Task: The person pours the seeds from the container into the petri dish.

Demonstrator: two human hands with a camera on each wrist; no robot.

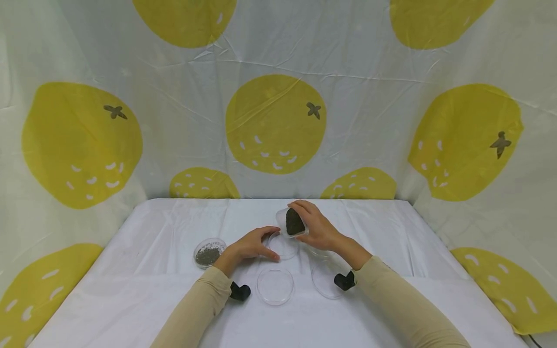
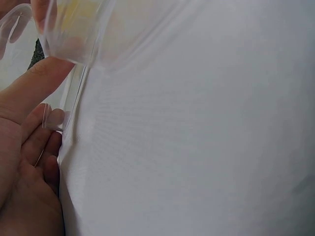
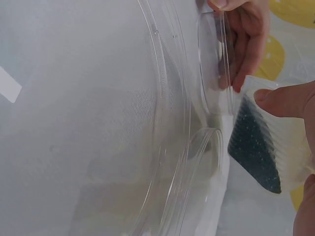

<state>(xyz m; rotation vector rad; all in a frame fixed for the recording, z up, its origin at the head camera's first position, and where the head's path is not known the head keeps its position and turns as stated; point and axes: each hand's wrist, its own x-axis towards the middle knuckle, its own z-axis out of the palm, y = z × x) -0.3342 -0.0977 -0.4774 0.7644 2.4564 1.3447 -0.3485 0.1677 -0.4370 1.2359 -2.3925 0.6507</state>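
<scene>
My right hand (image 1: 321, 228) grips a clear plastic container (image 1: 281, 220) by its sides, tilted in the air. Dark granular material (image 3: 253, 145), looking like soil, is banked against one side of it. Just below stands a clear petri dish (image 1: 285, 249) on the table. My left hand (image 1: 251, 243) holds that dish at the rim, thumb on the near side and fingers on the far side. In the right wrist view the left hand's fingertips (image 3: 238, 83) lie along the dish wall (image 3: 211, 64). Whether any grains are in this dish is too faint to tell.
Left of the left hand sits a petri dish of dark grey grains (image 1: 209, 254). Nearer me lie a clear round dish (image 1: 275, 287) and another (image 1: 324, 280), partly under the right wrist. A patterned curtain (image 1: 274, 48) hangs behind the white-covered table (image 1: 165, 270).
</scene>
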